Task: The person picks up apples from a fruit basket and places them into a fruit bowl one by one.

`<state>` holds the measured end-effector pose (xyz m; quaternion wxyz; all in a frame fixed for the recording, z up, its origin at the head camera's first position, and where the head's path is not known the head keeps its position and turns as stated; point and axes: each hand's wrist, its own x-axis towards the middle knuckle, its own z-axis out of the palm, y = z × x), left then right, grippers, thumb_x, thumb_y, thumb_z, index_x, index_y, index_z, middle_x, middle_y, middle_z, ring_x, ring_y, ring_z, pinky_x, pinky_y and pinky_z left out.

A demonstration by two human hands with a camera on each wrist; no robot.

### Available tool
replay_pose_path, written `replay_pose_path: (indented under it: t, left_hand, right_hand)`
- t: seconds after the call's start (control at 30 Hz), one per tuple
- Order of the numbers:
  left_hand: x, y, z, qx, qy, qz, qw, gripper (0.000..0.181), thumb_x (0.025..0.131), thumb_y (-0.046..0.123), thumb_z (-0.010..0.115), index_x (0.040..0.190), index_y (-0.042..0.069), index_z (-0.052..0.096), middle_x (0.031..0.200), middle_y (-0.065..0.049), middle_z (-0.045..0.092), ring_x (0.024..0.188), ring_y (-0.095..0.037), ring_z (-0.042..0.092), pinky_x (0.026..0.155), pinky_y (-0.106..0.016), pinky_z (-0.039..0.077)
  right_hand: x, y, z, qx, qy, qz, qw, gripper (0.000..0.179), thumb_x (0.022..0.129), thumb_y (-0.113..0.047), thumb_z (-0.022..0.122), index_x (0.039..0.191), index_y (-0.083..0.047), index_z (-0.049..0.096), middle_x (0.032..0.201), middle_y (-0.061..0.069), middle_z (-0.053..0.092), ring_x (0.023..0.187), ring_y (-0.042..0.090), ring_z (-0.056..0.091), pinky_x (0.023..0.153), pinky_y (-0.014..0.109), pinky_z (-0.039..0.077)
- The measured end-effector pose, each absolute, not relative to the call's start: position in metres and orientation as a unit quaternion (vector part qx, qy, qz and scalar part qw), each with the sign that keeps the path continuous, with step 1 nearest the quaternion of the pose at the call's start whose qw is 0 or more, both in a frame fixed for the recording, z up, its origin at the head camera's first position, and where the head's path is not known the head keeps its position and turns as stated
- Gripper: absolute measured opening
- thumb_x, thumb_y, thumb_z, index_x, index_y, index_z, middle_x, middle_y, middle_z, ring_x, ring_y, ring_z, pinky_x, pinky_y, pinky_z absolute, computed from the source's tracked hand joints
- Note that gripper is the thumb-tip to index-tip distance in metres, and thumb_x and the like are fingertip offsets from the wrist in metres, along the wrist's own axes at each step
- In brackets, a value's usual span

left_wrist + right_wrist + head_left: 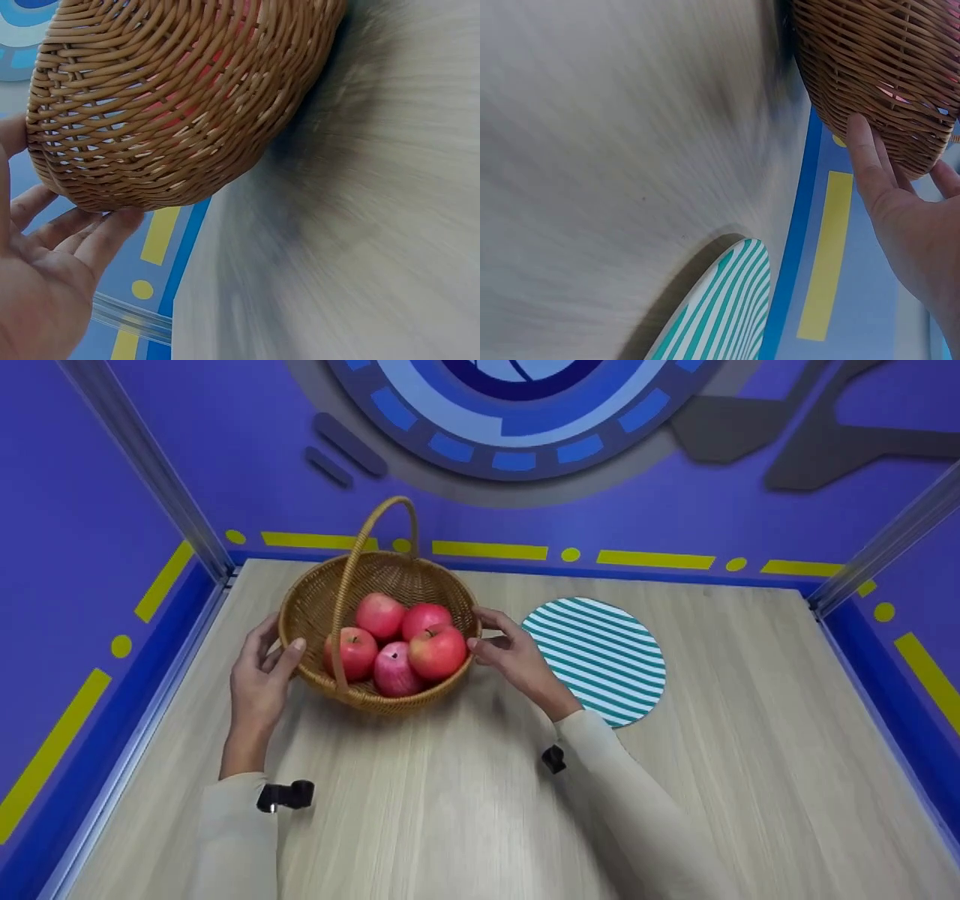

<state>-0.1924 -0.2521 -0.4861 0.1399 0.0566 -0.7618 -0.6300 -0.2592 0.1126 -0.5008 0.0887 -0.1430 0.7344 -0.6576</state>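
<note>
A brown wicker basket (pixel 304 600) with a tall arched handle stands out at the left of the table. Several red apples (pixel 437 652) lie together inside it. My left hand (pixel 259 682) holds the basket's left side, thumb at the rim and fingers on the outer weave. On the opposite side my right hand (pixel 521 660) grips the rim in the same way; its fingers press the wicker wall (pixel 877 67) from outside. Dark shadow lies beneath the basket, and whether its base touches the table I cannot tell.
A round mat (pixel 600 660) with green and white stripes lies flat just right of the basket, partly behind my right forearm. The pale wood-grain table (pixel 450 810) is bordered by blue-purple panels (pixel 487 525) with yellow marks at the back and sides.
</note>
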Motion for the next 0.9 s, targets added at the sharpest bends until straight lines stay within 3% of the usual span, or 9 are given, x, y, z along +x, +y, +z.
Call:
replay_pose_path:
  t: [0.17, 0.53, 0.77, 0.9]
  left_hand:
    - [-0.193, -0.253, -0.485, 0.064, -0.76, -0.634, 0.127, 0.067, 0.104, 0.039, 0.069, 0.164, 0.026, 0.044, 0.165, -0.003, 0.045, 0.14, -0.03, 0.055, 0.084, -0.021, 0.06]
    - [-0.195, -0.249, -0.487, 0.075, -0.764, -0.63, 0.116, 0.064, 0.106, 0.038, 0.066, 0.164, 0.03, 0.043, 0.164, -0.001, 0.045, 0.139, -0.028, 0.056, 0.084, -0.023, 0.061]
    - [-0.197, -0.241, -0.489, 0.07, -0.761, -0.631, 0.134, 0.059, 0.107, 0.036, 0.066, 0.162, 0.026, 0.047, 0.16, -0.003, 0.051, 0.133, -0.026, 0.061, 0.082, -0.023, 0.061]
    - [-0.199, -0.237, -0.491, 0.063, -0.757, -0.634, 0.146, 0.058, 0.107, 0.034, 0.066, 0.161, 0.024, 0.048, 0.159, -0.003, 0.051, 0.13, -0.024, 0.062, 0.082, -0.024, 0.061]
  right_hand:
    - [-0.258, 0.113, -0.502, -0.141, 0.74, -0.651, 0.089, 0.06, 0.103, -0.024, 0.072, 0.159, -0.014, 0.051, 0.147, 0.015, 0.054, 0.117, 0.028, 0.068, 0.096, 0.048, 0.06]
    - [-0.258, 0.116, -0.5, -0.131, 0.745, -0.647, 0.09, 0.061, 0.102, -0.029, 0.073, 0.159, -0.019, 0.052, 0.148, 0.01, 0.053, 0.119, 0.027, 0.066, 0.099, 0.051, 0.058]
    - [-0.257, 0.123, -0.503, -0.118, 0.738, -0.658, 0.096, 0.062, 0.101, -0.033, 0.074, 0.158, -0.026, 0.052, 0.15, 0.006, 0.052, 0.122, 0.026, 0.064, 0.102, 0.054, 0.056]
    - [-0.257, 0.127, -0.504, -0.12, 0.742, -0.654, 0.086, 0.061, 0.102, -0.03, 0.073, 0.159, -0.024, 0.051, 0.151, 0.008, 0.051, 0.121, 0.026, 0.066, 0.099, 0.049, 0.058]
